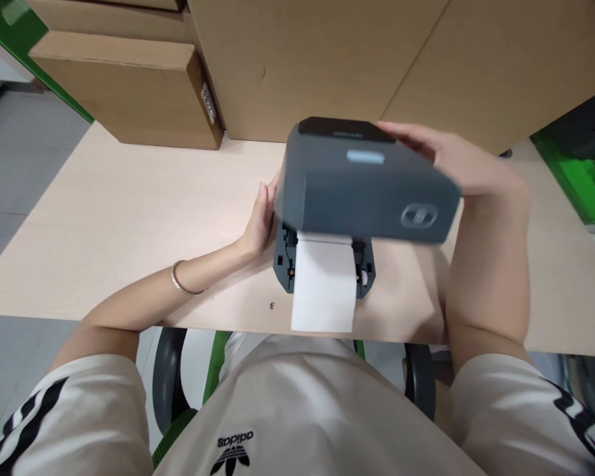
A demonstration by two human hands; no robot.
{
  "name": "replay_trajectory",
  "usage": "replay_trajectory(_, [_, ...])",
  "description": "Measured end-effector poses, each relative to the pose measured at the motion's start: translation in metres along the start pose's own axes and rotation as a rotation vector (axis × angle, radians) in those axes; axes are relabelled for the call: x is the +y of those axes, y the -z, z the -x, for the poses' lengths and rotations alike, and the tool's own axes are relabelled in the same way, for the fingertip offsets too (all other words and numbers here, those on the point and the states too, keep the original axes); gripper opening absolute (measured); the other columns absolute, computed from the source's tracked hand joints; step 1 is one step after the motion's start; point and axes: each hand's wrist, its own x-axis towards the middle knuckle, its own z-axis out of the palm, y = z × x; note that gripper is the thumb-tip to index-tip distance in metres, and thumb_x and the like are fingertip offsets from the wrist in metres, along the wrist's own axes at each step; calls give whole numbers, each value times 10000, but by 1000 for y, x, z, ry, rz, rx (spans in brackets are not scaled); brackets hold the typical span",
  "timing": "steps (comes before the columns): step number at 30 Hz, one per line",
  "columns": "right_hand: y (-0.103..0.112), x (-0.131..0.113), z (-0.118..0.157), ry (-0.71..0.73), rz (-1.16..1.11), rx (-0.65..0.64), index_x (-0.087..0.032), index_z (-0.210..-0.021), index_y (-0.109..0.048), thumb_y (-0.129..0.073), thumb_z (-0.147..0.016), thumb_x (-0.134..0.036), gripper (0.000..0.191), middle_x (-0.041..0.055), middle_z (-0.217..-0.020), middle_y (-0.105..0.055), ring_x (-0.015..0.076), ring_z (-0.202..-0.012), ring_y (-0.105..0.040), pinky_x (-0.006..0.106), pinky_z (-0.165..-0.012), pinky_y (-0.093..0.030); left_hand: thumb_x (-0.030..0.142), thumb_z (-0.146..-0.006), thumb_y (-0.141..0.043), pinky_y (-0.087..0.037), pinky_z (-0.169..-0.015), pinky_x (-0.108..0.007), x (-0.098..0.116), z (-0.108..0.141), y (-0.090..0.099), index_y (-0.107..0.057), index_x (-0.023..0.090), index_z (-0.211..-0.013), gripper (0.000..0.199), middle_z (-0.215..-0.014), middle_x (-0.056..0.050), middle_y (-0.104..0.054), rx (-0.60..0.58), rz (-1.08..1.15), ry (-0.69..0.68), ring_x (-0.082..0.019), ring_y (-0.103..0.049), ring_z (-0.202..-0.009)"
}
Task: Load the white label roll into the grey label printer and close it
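Observation:
A dark grey label printer sits near the table's front edge, its base (282, 268) partly hidden under its raised cover (337, 192). My right hand (449, 155) is closed on the cover's far right edge, and the cover is tilted over the base. Whether the cover is still joined to the base cannot be seen. Against the printer's left side rests my left hand (258, 228), thumb up, its other fingers mostly hidden behind the printer. A strip of white label paper (324, 287) comes out at the front and hangs just over the table edge.
The printer stands on a light wooden table (129, 225). A flat cardboard box (123, 92) stands at the back left, beside large cardboard panels (317, 66) along the back. Below the edge are black chair armrests (170, 377). Something green and black (575, 165) is at the right.

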Motion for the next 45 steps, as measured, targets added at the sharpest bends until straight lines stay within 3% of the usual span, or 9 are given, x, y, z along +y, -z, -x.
replay_trajectory(4, [-12, 12, -14, -20, -109, 150, -384, -1421, -865, -836, -884, -904, 748, 22, -1644, -778, 522, -1668, -592, 804, -1469, -377, 925, -1014, -681, -214, -1588, -653, -4, 2, 12, -510, 460, -1762, 897, -1979, 31, -412, 40, -58, 54, -432, -140, -1936])
replay_trajectory(7, [-29, 17, -27, -57, -207, 215, -402, -1417, -868, -652, -982, -985, 759, 6, -1572, -825, 439, -1611, -672, 684, -1481, -418, 760, -937, -905, -291, -1557, -634, -5, 4, 25, -442, 456, -1807, 1031, -2007, -19, -317, -14, -153, 55, -459, -141, -1926])
replay_trajectory(14, [-53, 6, -29, -129, -3, 222, -345, -1489, -816, -390, -1178, -837, 722, 42, -1643, -782, 375, -1555, -722, 612, -1410, -508, 723, -885, -930, -413, -1478, -628, -10, 2, 37, -450, 431, -1810, 1082, -1988, -51, -341, -49, -229, -17, -509, -192, -1898])
replay_trajectory(18, [-51, -10, -18, -184, 173, 238, -280, -1486, -790, -276, -1168, -870, 845, 157, -1614, -772, 458, -1538, -694, 698, -1392, -470, 615, -887, -900, -428, -1453, -633, -13, 2, 38, -463, 400, -1794, 1029, -1958, -79, -428, -22, -249, -31, -487, -309, -1870])
replay_trajectory(23, [-60, -32, -6, -149, 527, 336, -240, -1283, -811, -526, -1084, -895, 741, 239, -1263, -810, 562, -1337, -709, 846, -1293, -427, 540, -885, -873, -409, -1468, -627, -6, 5, 28, -365, 454, -1805, 1054, -1909, -63, -544, 35, -195, -25, -403, -466, -1816])
replay_trajectory(27, [-82, -30, -7, 159, 590, 111, -278, -1347, -829, -785, -955, -851, 696, 180, -1346, -815, 545, -1386, -684, 803, -1281, -440, 479, -894, -813, -445, -1452, -623, 0, 7, 19, -379, 421, -1740, 953, -1883, -79, -570, 43, -179, -27, -396, -519, -1779])
replay_trajectory(30, [-99, -23, -13, 214, 667, -4, -230, -1455, -810, -919, -874, -648, 724, 179, -1364, -838, 517, -1328, -727, 746, -1252, -480, 424, -888, -787, -512, -1390, -609, -7, 5, 21, -457, 378, -1604, 790, -1783, -106, -648, 56, -204, -91, -395, -599, -1705])
replay_trajectory(37, [-109, -17, -20, 252, 684, 36, -178, -1352, -819, -930, -770, -440, 648, 139, -1237, -868, 436, -1208, -788, 696, -1400, -382, 307, -872, -747, -650, -1229, -543, -29, -1, 32, -439, 388, -1510, 713, -1656, -80, -707, 38, -305, -247, -333, -741, -1526])
replay_trajectory(45, [-92, -29, -12, 297, 598, 138, -258, -1359, -741, -931, -753, -439, 660, 114, -1291, -805, 498, -1334, -733, 788, -1414, -355, 299, -895, -734, -655, -1218, -546, -30, 2, 32, -432, 388, -1487, 671, -1672, -93, -700, 49, -307, -247, -331, -723, -1563])
